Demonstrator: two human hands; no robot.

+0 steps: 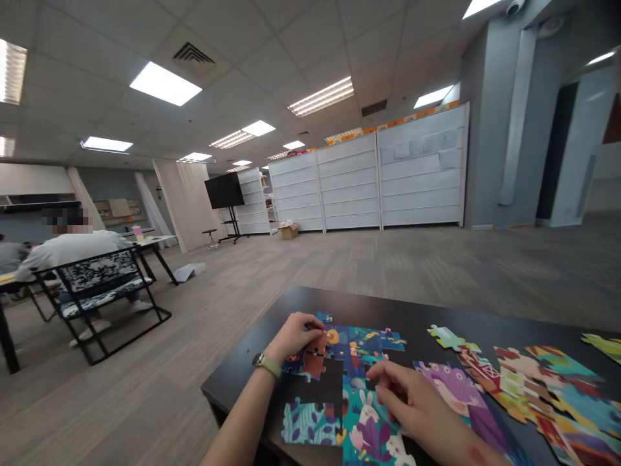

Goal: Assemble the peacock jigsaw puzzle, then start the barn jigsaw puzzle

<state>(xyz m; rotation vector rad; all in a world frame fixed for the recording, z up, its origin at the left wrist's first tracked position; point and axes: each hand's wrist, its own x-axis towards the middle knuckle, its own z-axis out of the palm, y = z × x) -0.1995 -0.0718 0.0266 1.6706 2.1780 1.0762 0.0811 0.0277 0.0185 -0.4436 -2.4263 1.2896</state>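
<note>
A partly joined jigsaw puzzle (356, 336) with dark blue, teal and purple pictures lies on the dark table. My left hand (295, 335), with a green-strapped watch on its wrist, has thumb and fingers closed at a reddish-brown puzzle piece (315, 364) on the puzzle's upper left. My right hand (412, 401) is curled over the puzzle's right edge, above the white rabbit picture (367, 409). Whatever its bent fingers hold, if anything, is hidden. A joined teal leaf section (309, 424) lies at the lower left, linked to the rabbit part.
Purple puzzle pieces (449, 382) lie beside my right hand, with several colourful loose pieces (557, 388) farther right. The black table (303, 301) ends at its far and left edges. A seated person (92, 243) is at another table on the left.
</note>
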